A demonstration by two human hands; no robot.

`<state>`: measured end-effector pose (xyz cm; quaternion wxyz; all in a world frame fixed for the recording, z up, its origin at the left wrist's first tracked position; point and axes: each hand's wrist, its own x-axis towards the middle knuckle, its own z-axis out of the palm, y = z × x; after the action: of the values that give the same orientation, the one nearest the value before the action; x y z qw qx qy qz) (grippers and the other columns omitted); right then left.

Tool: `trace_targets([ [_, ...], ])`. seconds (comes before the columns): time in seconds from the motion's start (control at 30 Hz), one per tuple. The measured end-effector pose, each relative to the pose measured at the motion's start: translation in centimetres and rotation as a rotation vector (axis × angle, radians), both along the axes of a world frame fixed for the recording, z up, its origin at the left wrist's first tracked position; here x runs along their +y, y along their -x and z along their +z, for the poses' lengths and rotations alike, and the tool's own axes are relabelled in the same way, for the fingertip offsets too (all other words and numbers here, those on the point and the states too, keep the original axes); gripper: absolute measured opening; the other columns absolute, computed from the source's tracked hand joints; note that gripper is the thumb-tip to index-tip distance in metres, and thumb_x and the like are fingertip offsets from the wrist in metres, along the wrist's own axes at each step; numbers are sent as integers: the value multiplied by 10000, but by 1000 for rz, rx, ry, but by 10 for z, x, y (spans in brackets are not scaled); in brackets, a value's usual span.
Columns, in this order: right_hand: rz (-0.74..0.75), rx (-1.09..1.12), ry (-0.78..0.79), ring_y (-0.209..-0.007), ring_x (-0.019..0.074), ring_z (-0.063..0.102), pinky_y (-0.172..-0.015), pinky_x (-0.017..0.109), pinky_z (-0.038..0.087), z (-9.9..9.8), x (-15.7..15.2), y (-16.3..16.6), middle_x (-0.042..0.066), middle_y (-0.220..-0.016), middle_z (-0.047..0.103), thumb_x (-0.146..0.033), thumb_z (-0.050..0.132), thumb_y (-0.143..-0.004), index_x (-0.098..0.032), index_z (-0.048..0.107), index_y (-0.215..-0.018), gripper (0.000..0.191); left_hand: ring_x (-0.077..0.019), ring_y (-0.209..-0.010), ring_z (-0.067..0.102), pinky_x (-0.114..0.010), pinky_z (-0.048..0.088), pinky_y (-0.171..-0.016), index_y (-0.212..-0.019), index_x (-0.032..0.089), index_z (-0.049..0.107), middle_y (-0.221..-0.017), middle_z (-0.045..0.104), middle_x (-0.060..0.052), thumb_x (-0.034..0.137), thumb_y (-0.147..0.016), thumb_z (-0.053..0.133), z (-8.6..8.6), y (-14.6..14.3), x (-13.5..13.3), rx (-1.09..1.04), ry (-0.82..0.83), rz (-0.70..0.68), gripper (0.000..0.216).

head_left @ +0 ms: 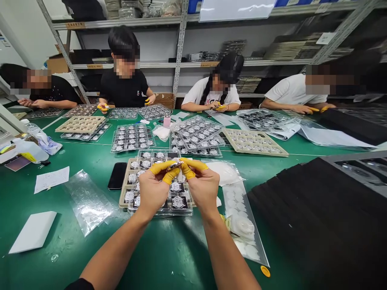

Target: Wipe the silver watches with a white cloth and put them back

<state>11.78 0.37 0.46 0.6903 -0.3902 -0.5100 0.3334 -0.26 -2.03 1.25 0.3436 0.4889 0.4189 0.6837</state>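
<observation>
In the head view my left hand (154,187), with yellow finger cots on thumb and finger, pinches a small round metal-edged part (175,164), seen edge-on. My right hand (204,183), also in yellow finger cots, closes on a bit of white cloth or tissue (180,176) against the part's right side. Both hands are above a clear plastic tray (165,212) of round black-and-white parts in square pockets. That tray lies over a beige tray (123,197). My fingers hide the part's face.
A phone (117,176), clear plastic bags (87,201) and a white block (33,232) lie leftward. To the right are a plastic sheet with white discs (234,197), a loose yellow finger cot (265,271) and black foam (290,209). Several co-workers sit opposite, behind more trays (133,137).
</observation>
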Motion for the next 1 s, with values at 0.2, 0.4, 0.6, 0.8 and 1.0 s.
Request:
trace_targets([
  [0.2,-91,-344,-331,-737,138,727,-627,248,584,-1,-4,-6,17,-903,801,-154,695,-841,-273,843,-931,210,-177,-745,770,-284,647,-716,-1017,207,845,-885,828,-48,99,-795,732,2,21,-4,598,-187,142,271],
  [0.4,-334,-629,-400,-792,165,759,-677,271,603,-14,4,-22,6,-913,810,-52,563,-753,-286,847,-919,403,-182,-757,772,-279,635,-698,-1019,229,842,-898,834,-46,156,-855,733,-5,18,-5,788,-279,293,209],
  [0.6,-48,-440,-295,-731,145,726,-625,263,582,-13,7,-14,13,-904,803,-142,620,-821,-259,835,-919,264,-179,-704,731,-272,596,-650,-986,205,849,-815,808,-57,119,-825,698,-9,22,-1,870,-269,281,237],
  [0.8,-334,-190,-70,-708,159,671,-644,285,540,-20,16,-18,33,-795,758,-217,713,-752,-200,790,-795,90,-169,-711,735,-290,641,-682,-920,173,813,-817,793,-52,179,-749,824,2,12,-1,249,203,-76,171],
  [1.0,59,338,254,-447,31,329,-419,200,285,-1,21,-23,-50,-589,585,-530,945,-573,-185,769,-847,474,-135,-684,715,-294,670,-683,-908,121,703,-798,735,-26,169,-518,1002,21,17,2,-315,518,-252,494],
])
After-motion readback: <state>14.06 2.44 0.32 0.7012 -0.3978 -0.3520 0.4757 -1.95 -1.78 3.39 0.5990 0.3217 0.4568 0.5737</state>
